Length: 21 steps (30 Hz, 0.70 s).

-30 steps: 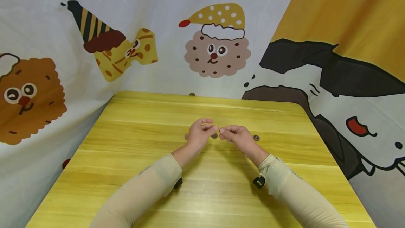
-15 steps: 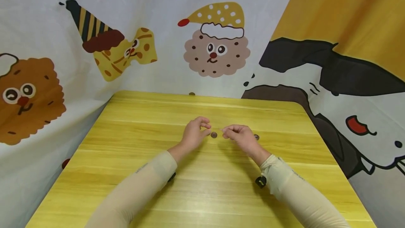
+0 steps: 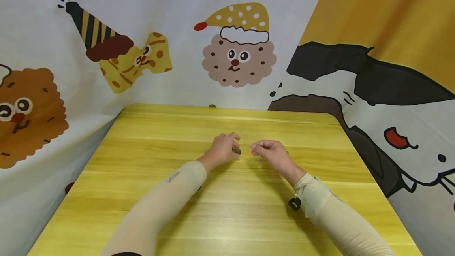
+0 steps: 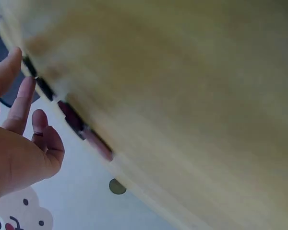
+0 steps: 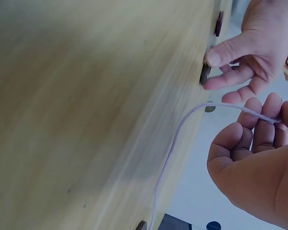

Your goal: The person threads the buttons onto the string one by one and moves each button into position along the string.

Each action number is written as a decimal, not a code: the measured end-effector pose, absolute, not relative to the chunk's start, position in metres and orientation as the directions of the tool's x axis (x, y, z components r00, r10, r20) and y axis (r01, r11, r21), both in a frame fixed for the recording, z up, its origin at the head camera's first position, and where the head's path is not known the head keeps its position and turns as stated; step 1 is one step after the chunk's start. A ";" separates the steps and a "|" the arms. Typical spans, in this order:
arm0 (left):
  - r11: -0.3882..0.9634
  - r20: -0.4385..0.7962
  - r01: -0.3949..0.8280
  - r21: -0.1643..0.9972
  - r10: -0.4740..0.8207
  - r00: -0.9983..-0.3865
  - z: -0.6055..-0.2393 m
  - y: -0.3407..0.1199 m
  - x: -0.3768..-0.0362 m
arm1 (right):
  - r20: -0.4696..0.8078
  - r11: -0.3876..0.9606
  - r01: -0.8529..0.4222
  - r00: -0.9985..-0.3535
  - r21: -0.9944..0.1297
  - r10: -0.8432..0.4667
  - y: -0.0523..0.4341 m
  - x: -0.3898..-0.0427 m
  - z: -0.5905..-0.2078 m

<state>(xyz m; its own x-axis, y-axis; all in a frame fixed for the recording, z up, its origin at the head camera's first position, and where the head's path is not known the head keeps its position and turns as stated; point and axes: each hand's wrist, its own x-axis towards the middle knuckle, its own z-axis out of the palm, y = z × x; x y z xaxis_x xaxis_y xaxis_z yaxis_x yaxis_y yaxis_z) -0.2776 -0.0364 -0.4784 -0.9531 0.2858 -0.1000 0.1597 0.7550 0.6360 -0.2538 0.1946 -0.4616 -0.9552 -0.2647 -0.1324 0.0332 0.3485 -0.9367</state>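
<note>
While both forearms rest over the yellow wooden table [image 3: 149,161], the left hand [image 3: 222,150] sits at the table's middle with thumb and forefinger pinching a small dark button [image 3: 236,151]; the right wrist view confirms the pinch, the button [image 5: 205,74] held on edge against the tabletop. A second dark button [image 5: 219,24] lies on the wood just beyond it. Just right of the left hand, and apart from it, the right hand [image 3: 271,153] has its fingers curled and grips a thin pale thread [image 5: 182,124], which runs from the fingertips in a loop and trails down over the table. A further button [image 3: 286,153] shows only as a dark edge at the far side of the right hand. Printed cartoon cloth [image 3: 238,46] hangs behind and to both sides of the table.
</note>
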 end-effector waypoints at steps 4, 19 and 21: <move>0.775 -0.104 0.151 0.614 0.269 -0.957 -0.482 -0.035 -0.279 | -0.124 0.338 0.029 -0.956 -0.941 -0.266 0.194 -0.254 -0.463; 0.418 -0.008 0.064 0.906 0.169 -0.986 -0.472 -0.043 -0.274 | -0.119 0.380 0.017 -0.962 -0.925 -0.246 0.188 -0.253 -0.458; 0.300 -0.001 0.040 0.953 0.137 -0.991 -0.467 -0.046 -0.271 | -0.104 0.404 0.003 -0.968 -0.915 -0.228 0.186 -0.252 -0.455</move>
<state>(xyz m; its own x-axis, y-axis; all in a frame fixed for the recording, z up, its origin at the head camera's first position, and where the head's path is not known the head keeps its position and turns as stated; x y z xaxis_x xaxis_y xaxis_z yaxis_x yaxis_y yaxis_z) -0.2711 -0.0462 -0.4675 -0.9906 0.1368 -0.0014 0.0401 0.3003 0.9530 -0.2522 0.1857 -0.4553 -0.9680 -0.2283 -0.1044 0.0033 0.4043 -0.9146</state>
